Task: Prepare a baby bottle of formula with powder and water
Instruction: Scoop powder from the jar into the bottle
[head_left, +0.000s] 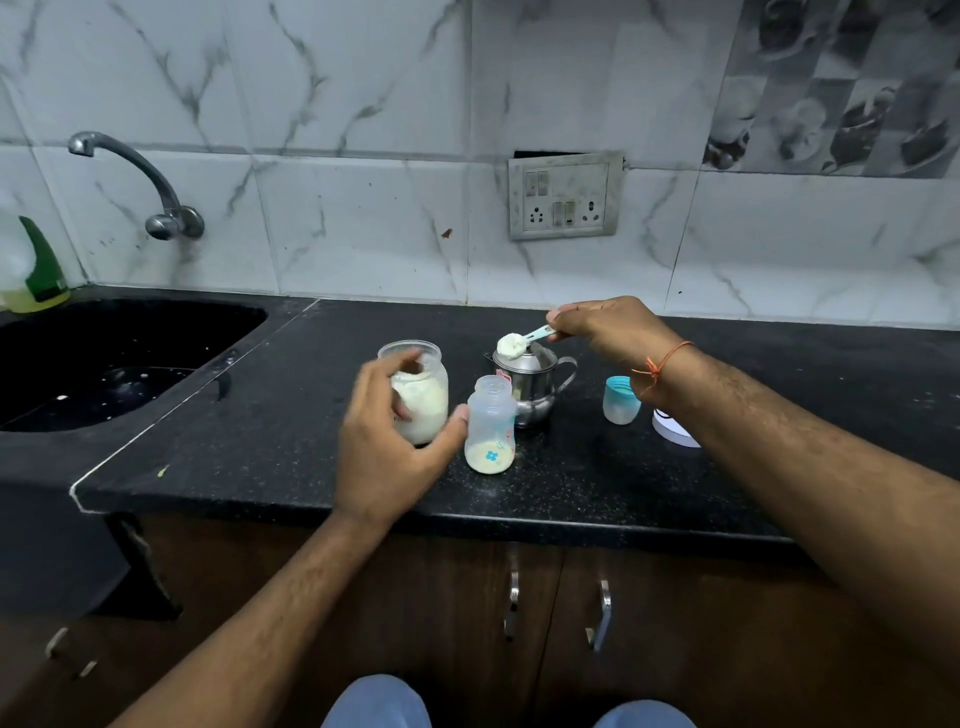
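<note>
A clear baby bottle (491, 422) stands uncapped on the black counter (571, 483), with a little pale powder in its bottom. To its left is an open glass jar of formula powder (421, 397). My left hand (387, 447) hovers in front of the jar with relaxed, spread fingers, its thumb reaching toward the bottle's side. My right hand (605, 327) pinches the handle of a small blue scoop (519, 343) heaped with powder, held above and behind the bottle's mouth, over a steel jug (543, 387).
The bottle's teal-rimmed cap (621, 401) and a white lid (675, 431) sit right of the jug, under my right forearm. A black sink (104, 364) with a tap (135, 171) lies at the left, a green soap bottle (36, 270) behind it. A wall socket (566, 195) is above.
</note>
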